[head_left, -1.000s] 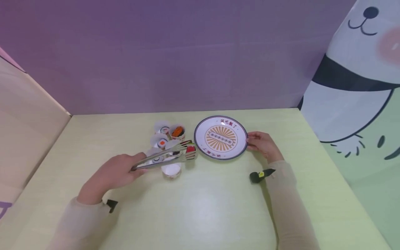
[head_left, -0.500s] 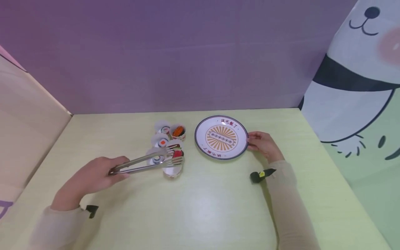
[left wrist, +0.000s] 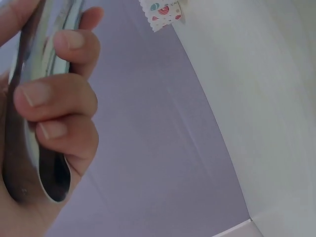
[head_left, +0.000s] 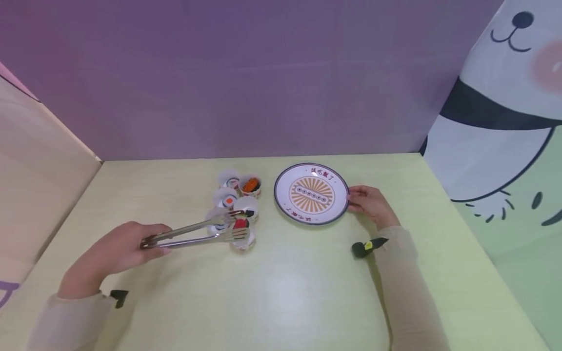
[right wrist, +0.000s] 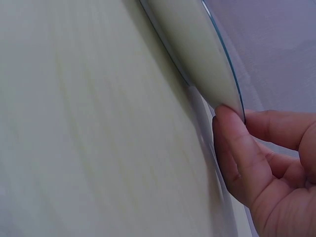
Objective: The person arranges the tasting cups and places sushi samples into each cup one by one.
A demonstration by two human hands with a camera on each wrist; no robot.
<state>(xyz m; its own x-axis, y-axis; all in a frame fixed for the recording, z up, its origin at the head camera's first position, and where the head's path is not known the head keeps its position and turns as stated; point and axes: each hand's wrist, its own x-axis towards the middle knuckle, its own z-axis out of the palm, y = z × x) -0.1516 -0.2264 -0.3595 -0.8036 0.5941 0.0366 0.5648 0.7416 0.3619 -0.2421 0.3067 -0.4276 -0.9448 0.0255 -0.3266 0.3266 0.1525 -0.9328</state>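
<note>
My left hand [head_left: 120,248] grips metal tongs [head_left: 186,233] near their hinged end; in the left wrist view its fingers [left wrist: 59,96] curl round the tong arms. Between the tong tips is a small red piece [head_left: 240,224] with a dark edge, like a toy sushi. It overlaps the front white paper cup [head_left: 245,242] in the head view. At the right, my right hand [head_left: 369,204] pinches the rim of a round white plate [head_left: 283,187] with a blue edge and an orange ray print. The right wrist view shows thumb and finger on the plate rim [right wrist: 232,64].
Several white paper cups stand close together left of the plate. One holds an orange-topped piece [head_left: 251,185], another a roll with an orange centre [head_left: 229,200]. A purple wall [head_left: 281,97] rises behind the pale table [head_left: 285,302].
My left hand has drawn the tongs and the red piece leftward and a little nearer, from beside the plate to over the front cups. The right hand and the plate have hardly moved.
</note>
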